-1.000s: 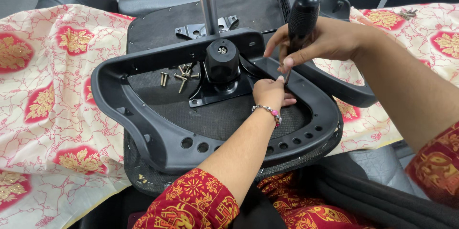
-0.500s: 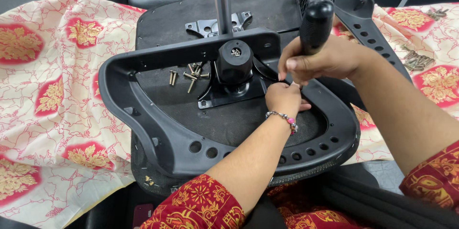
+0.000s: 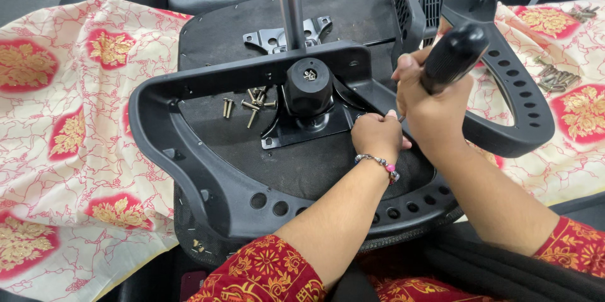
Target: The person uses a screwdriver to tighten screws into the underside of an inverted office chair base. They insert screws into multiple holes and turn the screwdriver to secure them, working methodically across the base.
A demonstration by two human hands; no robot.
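Left hand (image 3: 377, 136) pinching closed on something small at the black mounting plate (image 3: 309, 127); fastener itself hidden, likely small and slippery. Right hand (image 3: 428, 110) wrapping tight around the black screwdriver handle (image 3: 452, 56), tip angling down beside the left fingers. Handle looking rigid, light, best held mid-barrel. Loose bolts (image 3: 249, 106) lying on the upturned seat base (image 3: 328, 163). Metal gas-lift column (image 3: 290, 5) rising beyond.
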